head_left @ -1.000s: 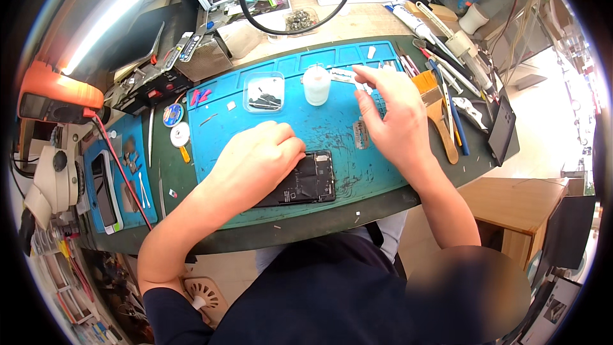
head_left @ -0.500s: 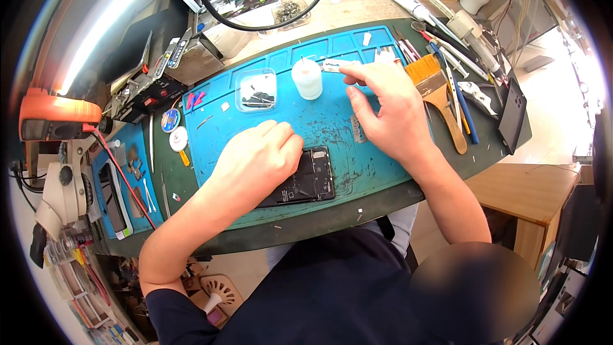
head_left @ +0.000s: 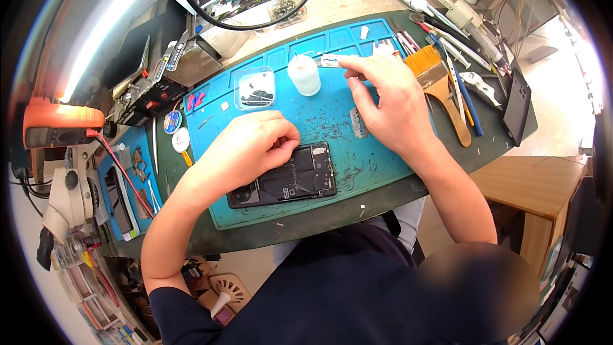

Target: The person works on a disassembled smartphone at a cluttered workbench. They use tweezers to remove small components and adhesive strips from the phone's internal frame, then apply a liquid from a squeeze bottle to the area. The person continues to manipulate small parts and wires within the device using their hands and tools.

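Note:
An opened black smartphone (head_left: 297, 176) lies on the blue work mat (head_left: 383, 160), its inner parts facing up. Over its far edge my left hand (head_left: 252, 147) is closed in a pinch; whatever is between the fingertips is too small or hidden to name. To the right, my right hand (head_left: 393, 102) hovers above the mat with thumb and index finger apart, holding nothing visible. By its index fingertip is a small flat metal blade (head_left: 333, 61). A second blade (head_left: 359, 122) lies below the thumb. Left of this hand stands a translucent white bottle (head_left: 304, 76).
A clear plastic box (head_left: 254, 89) with small dark parts sits beyond my left hand. At right lie a wide wooden-handled brush (head_left: 440, 80), pliers (head_left: 480, 88) and a dark phone-shaped panel (head_left: 518, 107). An orange meter (head_left: 60, 121) and a red cable stand far left.
My left hand has shifted slightly left and turned, uncovering more of the phone, including its camera end. My right hand stays in nearly the same place. The whole view has shifted slightly.

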Demonstrator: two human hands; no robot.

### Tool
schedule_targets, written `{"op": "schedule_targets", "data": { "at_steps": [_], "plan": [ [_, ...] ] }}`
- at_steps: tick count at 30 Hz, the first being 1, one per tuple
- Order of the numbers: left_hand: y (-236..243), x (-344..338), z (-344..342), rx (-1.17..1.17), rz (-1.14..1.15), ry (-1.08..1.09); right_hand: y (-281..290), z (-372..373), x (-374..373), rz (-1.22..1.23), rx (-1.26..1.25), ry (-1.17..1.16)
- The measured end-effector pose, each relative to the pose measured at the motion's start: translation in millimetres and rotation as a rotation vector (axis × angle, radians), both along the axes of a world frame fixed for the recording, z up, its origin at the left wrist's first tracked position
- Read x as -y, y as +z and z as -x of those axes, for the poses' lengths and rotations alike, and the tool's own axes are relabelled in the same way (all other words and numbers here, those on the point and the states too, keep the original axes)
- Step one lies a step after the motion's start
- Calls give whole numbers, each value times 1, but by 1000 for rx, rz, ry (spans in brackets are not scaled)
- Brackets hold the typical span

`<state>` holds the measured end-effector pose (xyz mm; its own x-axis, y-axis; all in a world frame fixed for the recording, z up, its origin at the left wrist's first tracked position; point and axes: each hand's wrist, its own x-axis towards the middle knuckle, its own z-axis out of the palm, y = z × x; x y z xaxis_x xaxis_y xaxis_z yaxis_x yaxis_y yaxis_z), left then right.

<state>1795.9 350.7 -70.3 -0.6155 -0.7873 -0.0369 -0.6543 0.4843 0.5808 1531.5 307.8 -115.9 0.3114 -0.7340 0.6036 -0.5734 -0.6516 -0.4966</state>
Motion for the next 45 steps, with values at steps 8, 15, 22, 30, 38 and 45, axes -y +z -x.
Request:
{"op": "schedule_targets", "data": {
  "at_steps": [8, 15, 22, 30, 38, 45],
  "plan": [
    [11, 1, 1, -11, -185, 57, -1, 0, 0, 17, 2, -17],
    [3, 1, -2, -3, -5, 2, -3, 0, 1, 33, 19, -19],
    [0, -12, 6, 44, 171, 59, 1, 2, -2, 10, 5, -30],
    [-10, -14, 5, 32, 304, 33, 1, 2, -3, 29, 9, -35],
    [-15, -15, 4, -66, 210, 151, 1, 3, -3, 3, 2, -43],
    [-20, -16, 5, -101, 258, 219, 0, 4, -2, 9, -10, -49]
  ]
}}
